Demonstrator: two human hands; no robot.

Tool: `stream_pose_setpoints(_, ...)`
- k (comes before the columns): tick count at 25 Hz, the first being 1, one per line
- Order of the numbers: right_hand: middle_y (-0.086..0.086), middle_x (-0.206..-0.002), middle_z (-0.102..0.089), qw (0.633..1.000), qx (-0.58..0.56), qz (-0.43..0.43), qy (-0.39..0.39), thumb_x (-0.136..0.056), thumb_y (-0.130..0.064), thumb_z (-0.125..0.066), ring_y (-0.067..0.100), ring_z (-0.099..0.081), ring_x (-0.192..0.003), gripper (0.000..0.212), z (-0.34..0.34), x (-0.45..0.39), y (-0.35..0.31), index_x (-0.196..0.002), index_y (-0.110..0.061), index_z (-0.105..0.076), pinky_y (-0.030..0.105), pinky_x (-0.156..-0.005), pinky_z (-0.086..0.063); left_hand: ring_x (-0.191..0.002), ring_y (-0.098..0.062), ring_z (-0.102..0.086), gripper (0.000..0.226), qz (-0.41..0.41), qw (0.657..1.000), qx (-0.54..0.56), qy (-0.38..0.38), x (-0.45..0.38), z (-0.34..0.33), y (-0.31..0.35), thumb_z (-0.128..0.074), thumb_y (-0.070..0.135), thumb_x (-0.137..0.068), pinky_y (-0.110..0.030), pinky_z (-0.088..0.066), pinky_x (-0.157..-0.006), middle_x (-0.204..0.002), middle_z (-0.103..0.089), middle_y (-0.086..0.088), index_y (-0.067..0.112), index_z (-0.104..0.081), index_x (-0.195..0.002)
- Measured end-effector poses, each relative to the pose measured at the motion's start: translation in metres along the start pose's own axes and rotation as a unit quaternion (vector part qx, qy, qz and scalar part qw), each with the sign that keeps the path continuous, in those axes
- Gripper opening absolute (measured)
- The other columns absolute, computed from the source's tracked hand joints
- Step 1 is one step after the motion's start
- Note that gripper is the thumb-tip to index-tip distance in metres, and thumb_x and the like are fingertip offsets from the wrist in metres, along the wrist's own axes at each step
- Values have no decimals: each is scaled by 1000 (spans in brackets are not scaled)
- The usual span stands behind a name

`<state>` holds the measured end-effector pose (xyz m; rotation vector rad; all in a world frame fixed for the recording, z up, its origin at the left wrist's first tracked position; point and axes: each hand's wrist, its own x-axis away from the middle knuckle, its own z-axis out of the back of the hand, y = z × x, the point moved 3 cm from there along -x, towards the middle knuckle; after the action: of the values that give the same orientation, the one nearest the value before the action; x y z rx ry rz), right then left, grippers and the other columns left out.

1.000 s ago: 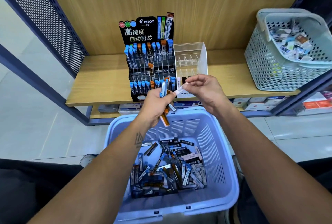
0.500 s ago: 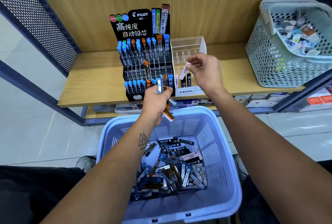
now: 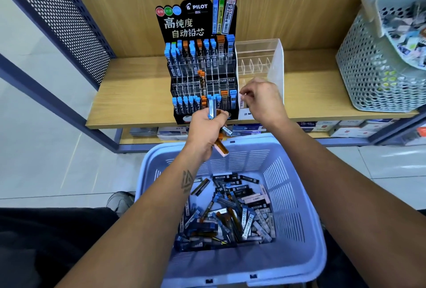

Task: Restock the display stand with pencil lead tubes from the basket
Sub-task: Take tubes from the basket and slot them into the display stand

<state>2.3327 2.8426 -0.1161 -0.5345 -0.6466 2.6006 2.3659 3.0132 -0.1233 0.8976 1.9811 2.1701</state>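
nearest, lavender basket [image 3: 297,230] on pale tiled floor [image 3: 46,160], heaped with lead tubes [image 3: 230,216]. above its far rim, left hand [image 3: 205,130] clutching several tubes; right hand [image 3: 262,100] pinching a white tube [image 3: 242,100] beside the black "pilot" display stand [image 3: 200,66] on the wooden shelf [image 3: 129,94]. far right, grey basket [image 3: 368,68].

Both bare forearms reach forward over the blue basket [image 3: 232,262]. The left hand [image 3: 205,129], fingers curled, grips a bundle of lead tubes [image 3: 215,124] above its far rim. The right hand [image 3: 262,100], farther beyond that rim, pinches one white tube [image 3: 242,100].
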Motion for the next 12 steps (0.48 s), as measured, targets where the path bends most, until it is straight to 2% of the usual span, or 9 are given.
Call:
stream_pose_setpoints(4, 6, -109, -68, 1000, -18, -6, 12, -92, -7, -69, 25, -65, -95, 15, 5, 2, -1, -105, -7, -76, 40, -91, -55, -45, -9, -48, 19, -6, 1000, 4, 2, 4, 1, 7, -64, 13, -99, -18, -40, -40, -68, -54, -2, 13, -58, -82)
stream_pose_setpoints(7, 3, -102, -71, 989, -119, -75, 35, -92, -4, -66, 15, -66, -82, 15, 19, 8, -8, -101, -12, -76, 31, -82, -57, -55, -17, -47, 17, -10, 1000, -3, 12, 7, 2, 12, -65, 16, -99, -19, -40, -41, -72, -53, -6, 12, -59, -83)
stream_pose_setpoints(8, 3, -95, -72, 975, -193, -108, 5, -92, -4, -66, 13, -66, -74, 14, 22, 13, -15, -97, -13, -75, 30, -74, -56, -56, -17, -46, 17, -17, 1000, -9, 19, 5, 4, 12, -65, 17, -99, -21, -40, -42, -71, -53, -5, 12, -59, -84)
stream_pose_setpoints(10, 10, -84, -74, 921, -331, -150, -138, -93, -8, -68, 17, -67, -66, 4, 26, 27, -34, -93, -9, -72, 30, -61, -53, -56, -15, -43, 19, -36, 998, -37, 36, 4, 7, 15, -64, 18, -99, -25, -38, -49, -67, -51, -2, 13, -59, -82)
stream_pose_setpoints(12, 19, -85, -74, 873, -369, -154, -281, -91, -23, -73, 23, -70, -69, 19, 28, 43, -52, -95, -4, -68, 28, -58, -52, -55, -16, -40, 22, -59, 994, -54, 73, 3, 14, 17, -63, 17, -98, -28, -35, -53, -64, -48, -3, 13, -55, -78)
